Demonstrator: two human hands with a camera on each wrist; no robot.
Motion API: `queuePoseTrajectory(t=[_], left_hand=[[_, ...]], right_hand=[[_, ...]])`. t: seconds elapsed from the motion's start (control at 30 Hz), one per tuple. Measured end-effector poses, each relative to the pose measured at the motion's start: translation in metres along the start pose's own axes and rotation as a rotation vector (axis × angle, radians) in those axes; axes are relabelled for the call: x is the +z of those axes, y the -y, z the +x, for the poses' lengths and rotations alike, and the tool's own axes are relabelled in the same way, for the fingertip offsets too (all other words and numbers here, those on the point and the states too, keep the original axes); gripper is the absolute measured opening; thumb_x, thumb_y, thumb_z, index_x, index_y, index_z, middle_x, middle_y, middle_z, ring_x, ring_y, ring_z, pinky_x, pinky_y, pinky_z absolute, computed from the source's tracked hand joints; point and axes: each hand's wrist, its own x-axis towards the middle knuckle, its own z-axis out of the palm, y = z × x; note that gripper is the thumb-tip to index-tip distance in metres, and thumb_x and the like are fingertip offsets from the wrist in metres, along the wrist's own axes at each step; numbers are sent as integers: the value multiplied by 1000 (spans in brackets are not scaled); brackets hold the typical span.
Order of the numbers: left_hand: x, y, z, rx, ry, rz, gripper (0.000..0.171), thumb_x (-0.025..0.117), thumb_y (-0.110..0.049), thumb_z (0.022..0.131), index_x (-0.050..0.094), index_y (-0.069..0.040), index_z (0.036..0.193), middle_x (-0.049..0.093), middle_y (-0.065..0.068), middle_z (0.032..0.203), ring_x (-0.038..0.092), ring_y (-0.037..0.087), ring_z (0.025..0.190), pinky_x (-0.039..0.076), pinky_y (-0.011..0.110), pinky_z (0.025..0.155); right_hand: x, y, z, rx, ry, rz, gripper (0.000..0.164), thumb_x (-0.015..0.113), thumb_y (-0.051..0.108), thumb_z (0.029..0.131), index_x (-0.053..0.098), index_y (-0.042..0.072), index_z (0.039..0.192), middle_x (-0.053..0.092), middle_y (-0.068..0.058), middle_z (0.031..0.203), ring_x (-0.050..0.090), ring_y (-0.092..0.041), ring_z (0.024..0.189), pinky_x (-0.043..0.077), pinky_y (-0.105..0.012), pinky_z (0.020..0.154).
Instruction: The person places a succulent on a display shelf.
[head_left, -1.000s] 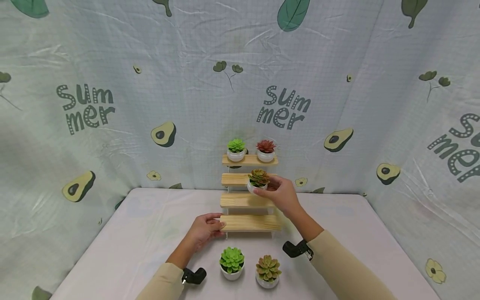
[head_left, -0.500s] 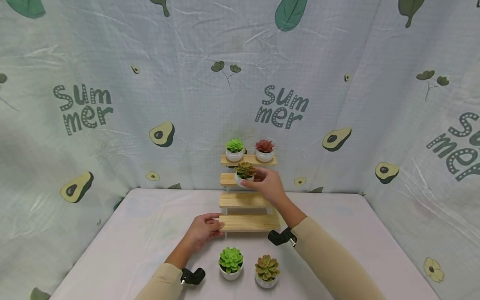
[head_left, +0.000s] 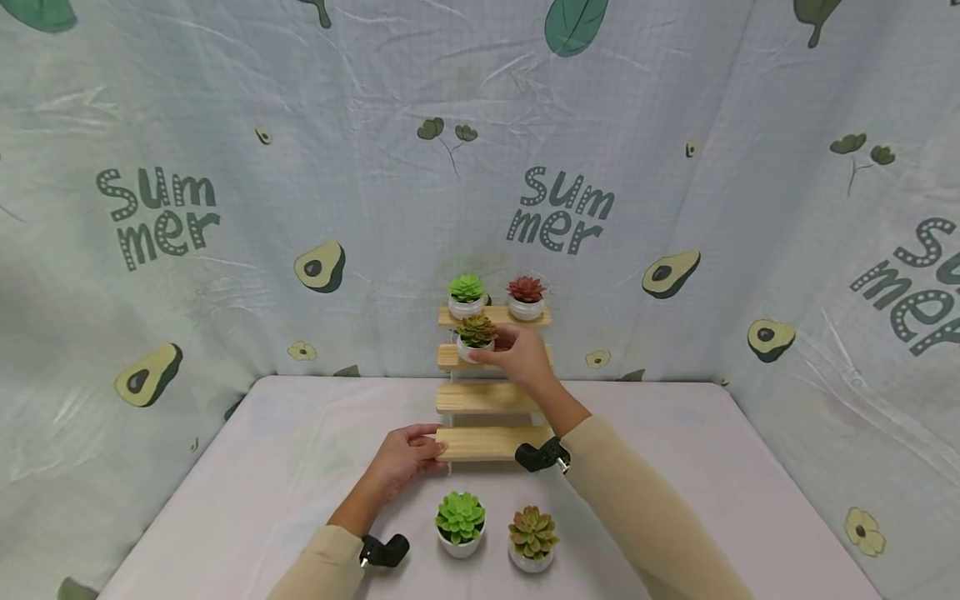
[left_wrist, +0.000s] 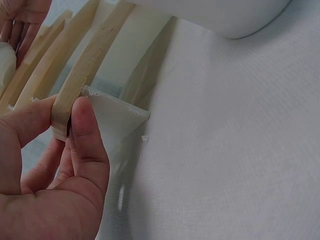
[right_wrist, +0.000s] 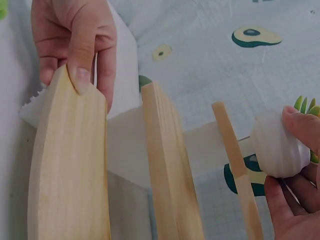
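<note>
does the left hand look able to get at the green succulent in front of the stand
Probably yes: the green succulent stands close to the left hand, with nothing visible between them, though that hand pinches the bottom shelf and would likely have to let go first.

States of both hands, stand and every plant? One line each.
Left hand: pinching left end of bottom board
Right hand: gripping potted brown succulent
Potted brown succulent: upright, at second board from top, contact unclear
Stand: upright on table
Green succulent, top board: upright
Red succulent, top board: upright
Front green succulent: upright on table
Front tan succulent: upright on table
</note>
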Motion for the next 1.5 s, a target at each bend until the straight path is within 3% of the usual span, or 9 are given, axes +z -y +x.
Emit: queuePoseTrajectory(t=[0.63, 0.9, 1.27, 1.5], left_hand=[[0, -2, -1, -3, -6, -1, 46, 69, 1, 95, 55, 9, 138, 69, 9, 94, 69, 16, 78, 65, 32, 72], [0, -3, -2, -23, 3, -5, 45, 69, 0, 95, 55, 8, 138, 68, 8, 94, 69, 15, 79, 65, 30, 71], [-1, -1, -1, -7, 24, -15, 47, 68, 1, 96, 52, 11, 139, 68, 9, 95, 69, 16, 79, 64, 28, 71], [0, 0, -1, 2, 17, -13, 48, 68, 1, 95, 53, 10, 140, 69, 9, 96, 69, 16, 79, 64, 30, 72]], right_hand=[[12, -4, 10, -19, -39, -103, 52, 90, 27, 79, 74, 7, 124, 77, -10, 114, 72, -22, 102, 62, -33, 83], [13, -3, 12, 0, -34, -107, 48, 90, 29, 80, 75, 9, 122, 77, -8, 110, 69, -19, 95, 58, -28, 75], [13, -2, 9, -40, -5, -99, 44, 88, 26, 82, 76, 8, 120, 78, -10, 111, 73, -20, 97, 62, -31, 79], [9, -7, 2, -18, -19, -25, 52, 87, 26, 84, 70, 7, 130, 73, -12, 126, 71, -25, 114, 62, -34, 92]])
